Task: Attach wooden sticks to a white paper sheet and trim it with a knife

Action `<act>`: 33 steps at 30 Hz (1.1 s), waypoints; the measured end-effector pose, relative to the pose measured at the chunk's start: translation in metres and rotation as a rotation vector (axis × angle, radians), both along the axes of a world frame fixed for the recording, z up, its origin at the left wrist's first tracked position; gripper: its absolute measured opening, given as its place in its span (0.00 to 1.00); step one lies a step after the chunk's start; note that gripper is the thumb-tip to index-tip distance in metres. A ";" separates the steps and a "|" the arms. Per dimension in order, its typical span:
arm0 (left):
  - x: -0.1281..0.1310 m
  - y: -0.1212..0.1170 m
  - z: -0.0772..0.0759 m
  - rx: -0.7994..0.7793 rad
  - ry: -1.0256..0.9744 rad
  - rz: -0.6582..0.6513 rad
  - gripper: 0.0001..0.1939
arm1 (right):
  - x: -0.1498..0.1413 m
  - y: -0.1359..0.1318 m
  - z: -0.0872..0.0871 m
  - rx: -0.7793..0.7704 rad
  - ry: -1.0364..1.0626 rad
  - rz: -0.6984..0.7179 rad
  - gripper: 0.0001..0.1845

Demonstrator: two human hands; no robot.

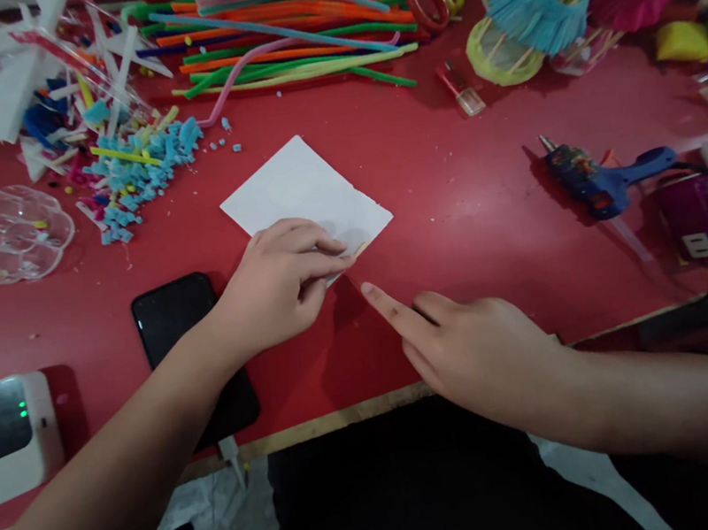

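A white square sheet of paper (pixel 297 180) lies turned cornerwise on the red table. Across its near edge rests my left hand (pixel 279 277), fingers stretched out and pressing down, with the thumb tucked below them. Close to its fingertips a thin yellowish strip (pixel 360 249) shows at the paper's edge; how far it runs under the fingers is hidden. My right hand (pixel 458 329) is just off the paper at the lower right. Its index finger points toward the left fingertips while the other fingers are bent, and I see nothing held in it.
A black phone (pixel 177 315) lies beneath my left forearm, beside a white device (pixel 8 436). Blue foam bits (pixel 143 168) and a clear palette (pixel 6 235) are left. Colored tubes (pixel 290 33) lie behind. A blue glue gun (pixel 609 175) and a small bottle (pixel 461 89) are right.
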State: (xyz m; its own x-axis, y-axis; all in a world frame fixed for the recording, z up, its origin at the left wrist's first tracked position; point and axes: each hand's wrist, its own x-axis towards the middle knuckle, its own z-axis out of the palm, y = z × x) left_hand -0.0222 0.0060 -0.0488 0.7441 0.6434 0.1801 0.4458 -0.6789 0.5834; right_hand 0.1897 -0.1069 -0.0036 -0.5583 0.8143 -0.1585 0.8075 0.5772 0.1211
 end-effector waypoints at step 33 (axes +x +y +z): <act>0.003 -0.013 0.008 0.214 0.301 0.113 0.19 | 0.035 0.099 -0.046 0.049 0.643 0.147 0.17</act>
